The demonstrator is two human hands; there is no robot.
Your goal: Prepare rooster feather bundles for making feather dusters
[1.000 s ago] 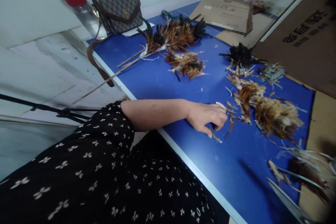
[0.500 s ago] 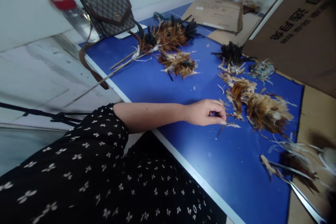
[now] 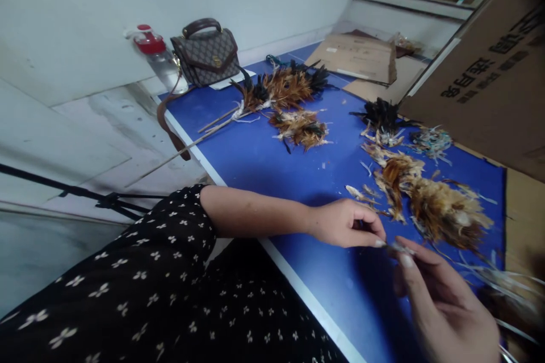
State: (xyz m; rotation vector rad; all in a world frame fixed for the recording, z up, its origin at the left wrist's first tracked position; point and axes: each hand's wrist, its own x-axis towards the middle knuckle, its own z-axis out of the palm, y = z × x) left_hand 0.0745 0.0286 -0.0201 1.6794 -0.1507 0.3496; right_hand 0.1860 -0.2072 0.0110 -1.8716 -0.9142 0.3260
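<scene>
I am watching the right hand [image 3: 443, 300] coming in to meet the left hand [image 3: 347, 224], which is now pinching the small feather [image 3: 395, 247] just above the blue bench [image 3: 298, 170] (near the feather pile [image 3: 445, 212]), while the right fingertips are touching it, closed or not I cannot tell.

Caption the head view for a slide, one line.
Left hand and right hand meet on a feather over a blue table strewn with feather bundles, handbag and bottle behind.
</scene>
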